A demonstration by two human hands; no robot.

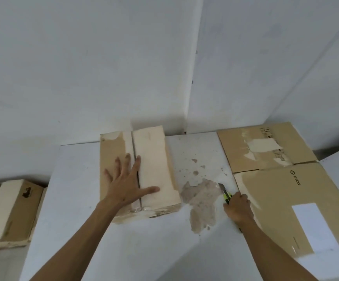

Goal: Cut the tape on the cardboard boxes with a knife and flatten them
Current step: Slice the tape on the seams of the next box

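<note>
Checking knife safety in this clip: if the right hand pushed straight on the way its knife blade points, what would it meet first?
The right hand holds a yellow-green utility knife pointing up and slightly left. That line crosses bare white tabletop past brownish stains, probably reaching the white wall first. The taped brown cardboard box lies left of it.

Bare table [201, 151] between box [154, 169], flattened cardboard [276, 191]

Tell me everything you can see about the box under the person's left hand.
The box is brown cardboard, long and narrow, lying flat on the white table near the wall. Wide pale tape covers most of its top, torn and uneven at the edges. A dark seam runs lengthwise down the middle where the two top flaps meet. Clear tape wrinkles over the near end. The box looks closed. The left hand presses flat on top, fingers spread across the seam. Nothing else touches it.
</note>
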